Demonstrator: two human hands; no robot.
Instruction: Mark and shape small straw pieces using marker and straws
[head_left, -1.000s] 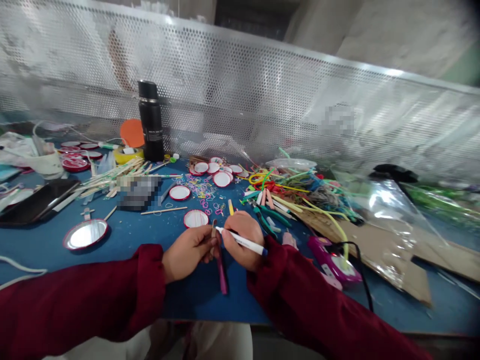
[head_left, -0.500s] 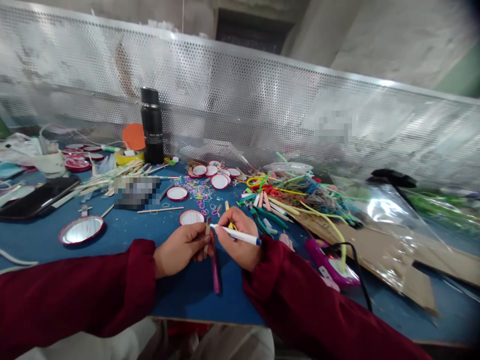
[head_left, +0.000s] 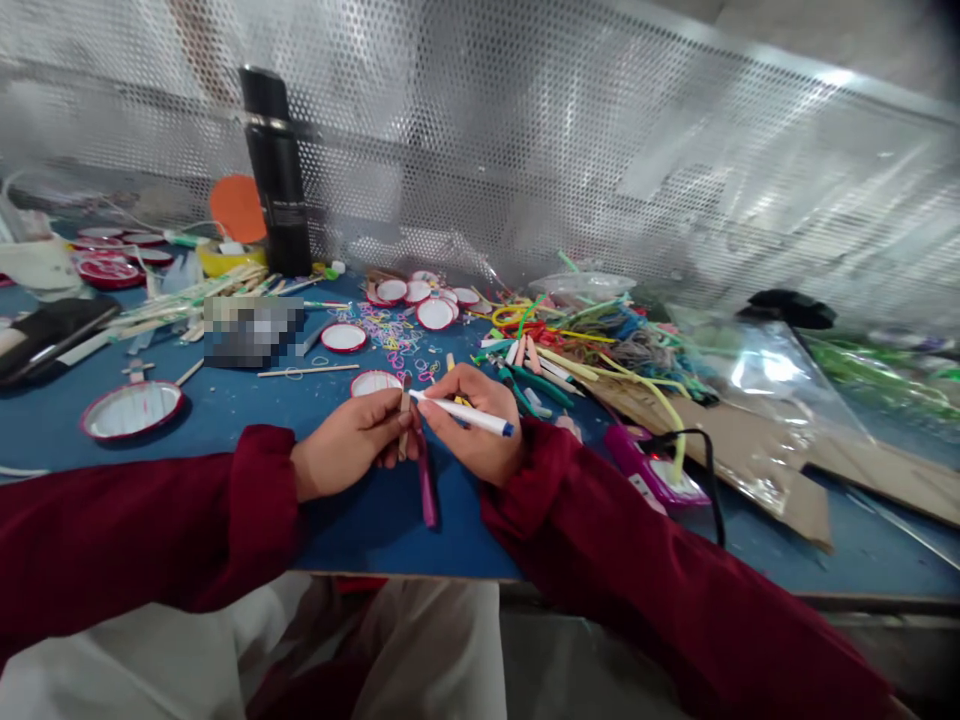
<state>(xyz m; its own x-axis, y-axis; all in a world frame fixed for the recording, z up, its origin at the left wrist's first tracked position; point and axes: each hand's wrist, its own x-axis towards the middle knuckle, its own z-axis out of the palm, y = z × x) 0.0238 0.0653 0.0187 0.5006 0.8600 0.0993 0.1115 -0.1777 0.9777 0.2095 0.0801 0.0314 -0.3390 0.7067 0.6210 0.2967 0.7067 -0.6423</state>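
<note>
My left hand (head_left: 360, 438) is closed, pinching a small flat wooden stick (head_left: 405, 408) upright between thumb and fingers. In my right hand (head_left: 480, 420) is a white marker pen (head_left: 469, 414) with a blue end, its tip pointing left and at or very near the stick. Below the fingers of my left hand, a long purple-pink piece (head_left: 427, 490) slants down towards the table edge; whether the hand holds it or it lies on the table I cannot tell. Just behind my left hand lies a white, red-rimmed lid (head_left: 375, 382), partly hidden.
Several more red-rimmed lids (head_left: 436, 314) and small coloured rubber bands (head_left: 390, 330) lie beyond my hands. A black flask (head_left: 277, 190) stands at the back left. Pliers (head_left: 536, 388), coloured cords (head_left: 630, 350), a purple power strip (head_left: 652, 470) and cardboard (head_left: 780, 490) are on the right.
The camera view has tilted down, so the table things sit higher and the lap shows more. Both hands keep their grips, with the marker tip still by the stick.
</note>
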